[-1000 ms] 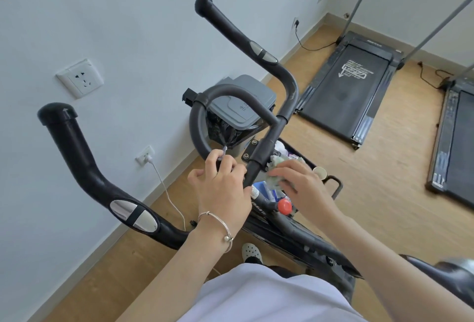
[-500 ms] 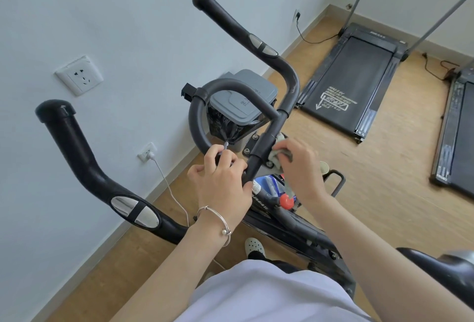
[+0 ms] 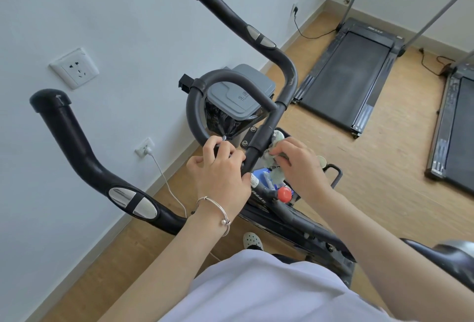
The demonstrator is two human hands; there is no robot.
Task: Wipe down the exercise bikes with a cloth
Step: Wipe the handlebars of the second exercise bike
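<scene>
A black exercise bike (image 3: 287,216) stands in front of me, its curved handlebars (image 3: 84,157) spreading left and up with silver pulse pads. My left hand (image 3: 220,170), a silver bracelet at the wrist, grips the lower bend of the centre loop bar, pinching a small metal-tipped thing. My right hand (image 3: 297,162) presses a pale green cloth (image 3: 273,153) against the right side of the handlebar stem (image 3: 261,139). Most of the cloth is hidden under my fingers. A red knob (image 3: 284,194) sits on the frame just below.
A grey lidded bin (image 3: 238,96) with a black bag stands behind the handlebars by the white wall. Two treadmills (image 3: 348,75) lie on the wood floor at the right. Wall sockets and a white cable (image 3: 164,175) are at the left. The saddle (image 3: 446,255) is at lower right.
My right hand with the cloth rose from near the red knob up to the stem a second ago, and has since slid slightly down along it. My left hand stayed on the loop bar.
</scene>
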